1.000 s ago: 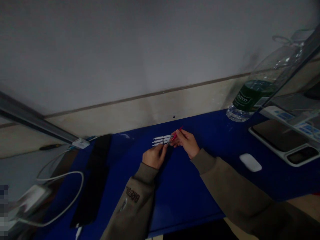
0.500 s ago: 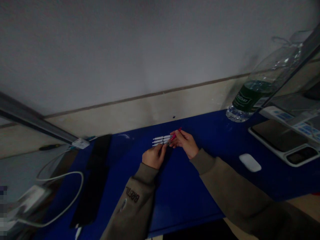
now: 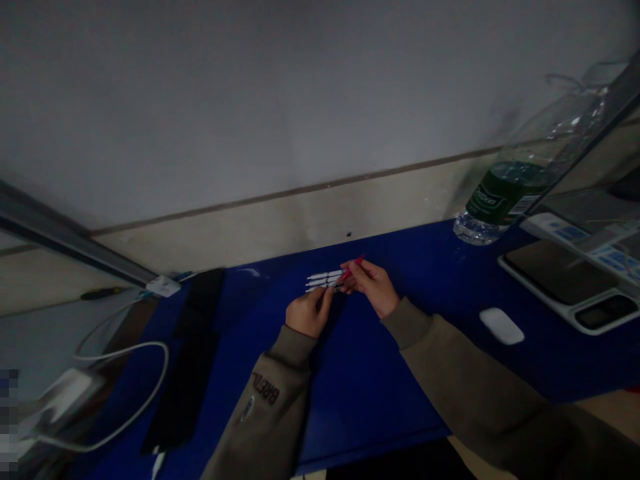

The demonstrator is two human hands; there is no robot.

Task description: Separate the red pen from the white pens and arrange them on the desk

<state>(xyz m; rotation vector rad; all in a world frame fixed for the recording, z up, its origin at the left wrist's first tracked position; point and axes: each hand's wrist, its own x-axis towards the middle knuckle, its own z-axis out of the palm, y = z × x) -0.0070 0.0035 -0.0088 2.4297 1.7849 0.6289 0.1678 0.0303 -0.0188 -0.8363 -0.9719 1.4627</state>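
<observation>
Gripping from the left, the left hand point(image 3: 307, 315) closes its fingers on three slim white tubes point(image 3: 323, 280), held parallel over a blue tabletop point(image 3: 380, 393), while the right hand point(image 3: 374, 288) pinches a slim red stick point(image 3: 353, 268) between its fingers, bringing it to the tubes' ends; a white computer mouse point(image 3: 501, 326) sits well to the right.

Khaki sweatshirt sleeves point(image 3: 465, 373), snug cuffs point(image 3: 301, 345); dark lettering point(image 3: 265, 388), left sleeve point(image 3: 260, 430)

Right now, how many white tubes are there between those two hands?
3: side by side, top tube, middle tube, bottom tube, between the left hand and the right hand, which pinches a red rod. Fingers may hide more.
</observation>
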